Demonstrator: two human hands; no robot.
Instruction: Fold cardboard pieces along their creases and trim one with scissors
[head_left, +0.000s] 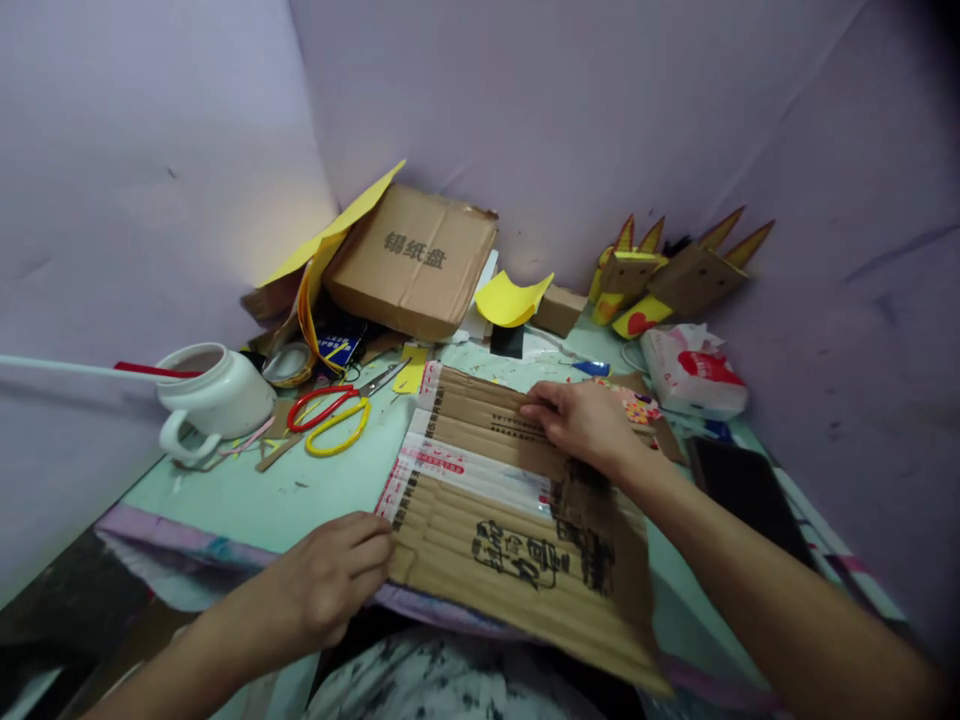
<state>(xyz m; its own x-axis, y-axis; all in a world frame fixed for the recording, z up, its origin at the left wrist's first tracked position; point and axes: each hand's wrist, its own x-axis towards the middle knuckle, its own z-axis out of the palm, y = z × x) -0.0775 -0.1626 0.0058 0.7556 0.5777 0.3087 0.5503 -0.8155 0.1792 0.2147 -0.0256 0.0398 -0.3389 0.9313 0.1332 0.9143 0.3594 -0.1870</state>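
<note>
A flattened, creased sheet of brown cardboard (487, 520) with black printing and white tape lies on the pale green table (315, 480), its near edge hanging over the table's front. My left hand (330, 575) grips the sheet's near left corner with curled fingers. My right hand (581, 420) presses flat, palm down, on the sheet's far part. Red-handled scissors (322, 405) and yellow-handled scissors (337, 428) lie to the left of the sheet, apart from both hands.
A white mug (214, 400) stands at the left. A cardboard box (412, 260) leans on the back wall with yellow paper (510, 298) beside it. Cardboard figures (675, 270), a tissue pack (694, 370) and a black phone (742, 490) are at the right.
</note>
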